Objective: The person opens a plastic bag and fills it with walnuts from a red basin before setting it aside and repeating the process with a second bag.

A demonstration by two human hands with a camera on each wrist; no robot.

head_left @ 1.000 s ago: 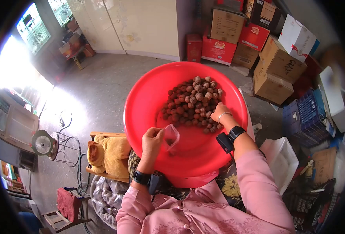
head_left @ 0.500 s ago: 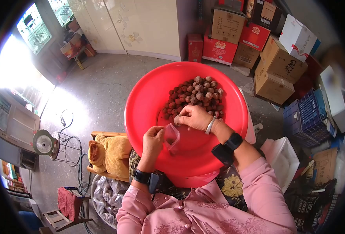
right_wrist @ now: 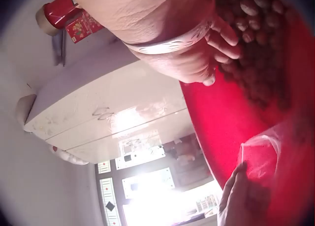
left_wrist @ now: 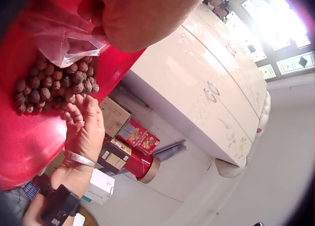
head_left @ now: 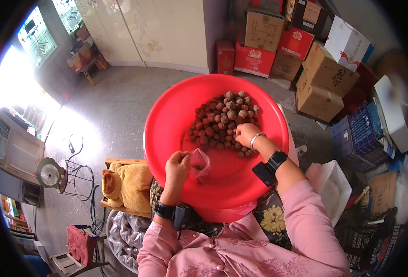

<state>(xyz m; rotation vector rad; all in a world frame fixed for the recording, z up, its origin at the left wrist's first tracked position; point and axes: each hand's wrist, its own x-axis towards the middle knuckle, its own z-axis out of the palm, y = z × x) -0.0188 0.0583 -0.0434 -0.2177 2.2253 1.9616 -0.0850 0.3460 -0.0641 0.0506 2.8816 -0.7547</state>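
Observation:
A big red plastic basin (head_left: 162, 124) rests over the person's lap, with a heap of walnuts (head_left: 215, 121) toward its far right side. My left hand (head_left: 176, 170) pinches the rim of a small clear plastic bag (head_left: 200, 161) between thumb and fingers, above the near left part of the basin. Something dark shows low in the bag. At the right edge of the heap is my right hand (head_left: 247, 135), fingertips down among the walnuts. Its fingers look loosely bent in the right wrist view, the thumb (right_wrist: 209, 80) apart, with no walnut visible between them.
A yellow plush-covered chair (head_left: 132, 184) and a round container of silvery bags (head_left: 125, 235) stand to the left. On the right are a white foam box (head_left: 331, 189) and a blue crate (head_left: 363, 136). Cardboard boxes (head_left: 326, 85) are stacked behind, near a cream cabinet (head_left: 167, 32).
My right hand went from the walnut heap to beside the bag's mouth, then back to the heap. The left hand keeps its pinch on the bag. The head view has shifted slightly.

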